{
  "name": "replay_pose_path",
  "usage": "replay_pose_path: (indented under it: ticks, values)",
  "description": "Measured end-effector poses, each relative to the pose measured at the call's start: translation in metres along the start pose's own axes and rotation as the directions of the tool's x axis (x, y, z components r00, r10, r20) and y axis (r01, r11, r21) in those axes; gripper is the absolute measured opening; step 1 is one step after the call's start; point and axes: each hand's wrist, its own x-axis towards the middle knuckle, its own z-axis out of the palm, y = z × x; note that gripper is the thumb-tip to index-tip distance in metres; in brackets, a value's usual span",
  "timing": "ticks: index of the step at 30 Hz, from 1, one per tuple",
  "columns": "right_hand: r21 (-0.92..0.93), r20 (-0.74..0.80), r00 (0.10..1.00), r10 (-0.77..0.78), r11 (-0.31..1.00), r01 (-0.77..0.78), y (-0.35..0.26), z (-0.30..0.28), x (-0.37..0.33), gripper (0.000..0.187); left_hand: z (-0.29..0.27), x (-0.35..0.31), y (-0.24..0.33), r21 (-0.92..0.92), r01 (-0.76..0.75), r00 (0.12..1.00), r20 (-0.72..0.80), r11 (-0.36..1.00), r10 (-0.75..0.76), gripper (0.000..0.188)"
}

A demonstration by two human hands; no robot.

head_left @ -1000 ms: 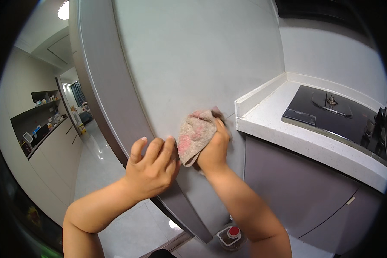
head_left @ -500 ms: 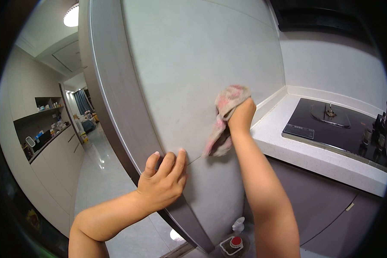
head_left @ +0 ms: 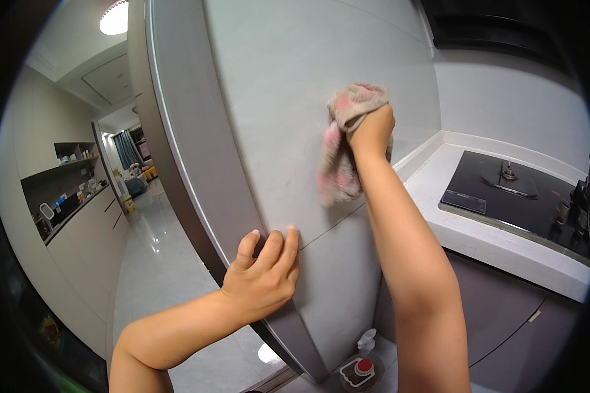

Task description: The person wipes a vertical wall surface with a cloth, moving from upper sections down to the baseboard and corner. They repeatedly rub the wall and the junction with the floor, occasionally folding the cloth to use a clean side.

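A grey-and-pink cloth [head_left: 343, 160] is bunched in my right hand [head_left: 372, 133], which presses it against the pale grey tiled wall [head_left: 275, 85]. The cloth's lower end hangs loose along the tiles. Lower and to the left, my left hand [head_left: 263, 272] rests on the edge of the grey door frame [head_left: 203, 111], its fingers spread and bent, with the fingertips touching the frame and the wall beside it. Nothing is in that hand. The fingers of my right hand are partly hidden behind the cloth.
At right a white countertop [head_left: 432, 190] carries a black gas hob [head_left: 498, 203], above grey cabinets [head_left: 491, 314]. A jug with a red cap [head_left: 364, 367] and a spray bottle [head_left: 367, 339] stand on the floor by the wall. Left of the frame a tiled hallway [head_left: 157, 262] runs back.
My right hand has moved the cloth upward along the wall. My left hand stays on the door frame, and the whole view has shifted slightly.
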Motion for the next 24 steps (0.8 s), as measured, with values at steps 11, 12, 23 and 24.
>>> replay_pose_path:
  ticks: [11,12,23,24]
  values:
    - [-0.058,0.13,0.763,-0.633,0.763,0.644,0.082,-0.027,-0.171,0.027,-0.003,-0.003,-0.003,-0.049,0.012,1.0,-0.024,0.999,-0.013,0.021]
    - [-0.045,0.128,0.77,-0.625,0.772,0.634,0.071,-0.024,-0.16,0.027,-0.002,-0.002,-0.002,-0.053,0.01,1.0,-0.02,0.999,-0.011,0.02]
    - [-0.071,0.127,0.8,-0.586,0.799,0.597,0.01,0.003,-0.114,0.025,0.0,-0.01,-0.002,-0.082,0.014,0.998,-0.056,0.997,-0.019,0.015]
    - [-0.142,0.144,0.838,-0.527,0.827,0.544,0.006,0.003,-0.104,0.028,0.0,-0.008,-0.002,-0.081,0.012,0.998,-0.062,0.997,-0.017,0.015]
